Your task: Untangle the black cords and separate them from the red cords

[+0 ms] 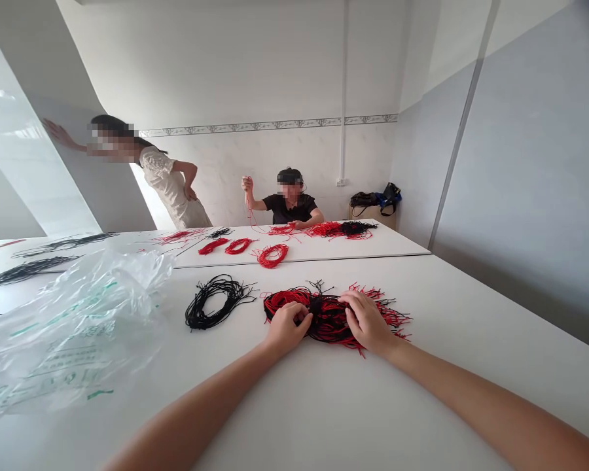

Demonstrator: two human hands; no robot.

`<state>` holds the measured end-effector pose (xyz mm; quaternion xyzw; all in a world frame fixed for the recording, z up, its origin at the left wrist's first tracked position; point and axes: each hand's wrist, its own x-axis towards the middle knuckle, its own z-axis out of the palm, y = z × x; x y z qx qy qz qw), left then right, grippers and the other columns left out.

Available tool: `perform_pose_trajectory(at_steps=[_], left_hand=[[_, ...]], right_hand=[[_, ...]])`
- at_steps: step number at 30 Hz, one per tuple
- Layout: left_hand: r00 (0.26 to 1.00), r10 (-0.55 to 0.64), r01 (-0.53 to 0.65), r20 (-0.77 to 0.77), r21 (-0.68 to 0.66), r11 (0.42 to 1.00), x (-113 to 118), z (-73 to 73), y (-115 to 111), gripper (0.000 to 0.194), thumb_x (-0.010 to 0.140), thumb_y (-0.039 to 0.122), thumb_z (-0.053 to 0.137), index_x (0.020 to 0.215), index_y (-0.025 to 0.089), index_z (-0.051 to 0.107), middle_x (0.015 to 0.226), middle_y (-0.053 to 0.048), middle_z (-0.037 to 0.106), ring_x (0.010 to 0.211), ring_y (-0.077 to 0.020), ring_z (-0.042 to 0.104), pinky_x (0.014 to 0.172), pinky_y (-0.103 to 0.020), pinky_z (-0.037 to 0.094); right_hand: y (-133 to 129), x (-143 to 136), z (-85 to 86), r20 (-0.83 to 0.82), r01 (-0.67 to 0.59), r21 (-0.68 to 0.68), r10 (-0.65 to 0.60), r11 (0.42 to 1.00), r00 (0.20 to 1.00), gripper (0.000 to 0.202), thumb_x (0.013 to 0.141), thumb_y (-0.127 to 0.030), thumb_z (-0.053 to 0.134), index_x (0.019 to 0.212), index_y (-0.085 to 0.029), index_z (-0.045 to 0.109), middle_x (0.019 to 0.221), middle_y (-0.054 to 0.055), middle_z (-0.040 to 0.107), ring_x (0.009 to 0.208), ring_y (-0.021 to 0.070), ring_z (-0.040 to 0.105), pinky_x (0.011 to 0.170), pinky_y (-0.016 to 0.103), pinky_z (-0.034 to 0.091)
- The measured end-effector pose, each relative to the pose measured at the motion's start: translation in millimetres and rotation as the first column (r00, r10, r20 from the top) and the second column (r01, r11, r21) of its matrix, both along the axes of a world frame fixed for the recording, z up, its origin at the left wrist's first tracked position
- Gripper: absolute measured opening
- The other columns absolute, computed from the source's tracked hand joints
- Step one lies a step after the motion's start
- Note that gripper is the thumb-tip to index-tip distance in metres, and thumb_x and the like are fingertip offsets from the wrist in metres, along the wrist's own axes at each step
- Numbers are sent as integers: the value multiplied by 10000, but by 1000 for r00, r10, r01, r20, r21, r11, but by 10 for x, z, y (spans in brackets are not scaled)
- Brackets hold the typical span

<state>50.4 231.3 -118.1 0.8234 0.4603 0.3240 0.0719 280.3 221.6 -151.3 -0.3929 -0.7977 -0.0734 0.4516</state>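
Observation:
A bundle of red and black cords (330, 327) lies on the white table in front of me, looped at its left end and frayed into loose ends at its right. My left hand (289, 325) is closed on the bundle near its dark tied middle, thumb and fingers pinched together. My right hand (368, 319) rests on the right part of the same bundle, its fingers curled over the strands. A coil of black cord (216, 302) lies to the left of the bundle, touched by neither hand.
A crumpled clear plastic bag (78, 333) covers the table's left side. Red coils (272, 256) and loose cords lie on the far table (392, 243). A seated person (294, 206) there holds up red cord; another person (169, 183) stands at the left, leaning on a pillar.

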Motion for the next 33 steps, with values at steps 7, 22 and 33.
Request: perform_pose_trajectory(at_steps=[7,22,33], left_hand=[[1000,8,-8,2,37,999,21,-15,-45,106,813,273,550,744,194,546,823,-46,629,790,-209,565,789,-367,408],[992,-49,57,114,-69,996,14,-38,31,113,769,286,587,701,196,573,770,-39,612,775,-208,529,750,-345,414],[867,104,145,486,-447,883,-23,168,88,309,693,461,682,647,169,591,582,18,540,551,-131,474,546,-264,354]], right_hand=[[-32,-19,6,14,46,17,-46,999,999,270,886,-154,455,1147,-195,509,1275,126,476,1211,273,436,1026,491,372],[-92,-36,67,240,-104,0,101,995,965,359,942,-255,436,1285,-192,522,1428,126,400,1333,279,338,1091,504,330],[-89,-17,61,372,-95,-214,171,972,912,573,957,-445,437,1489,-296,286,1584,85,73,1441,348,106,1118,564,266]])
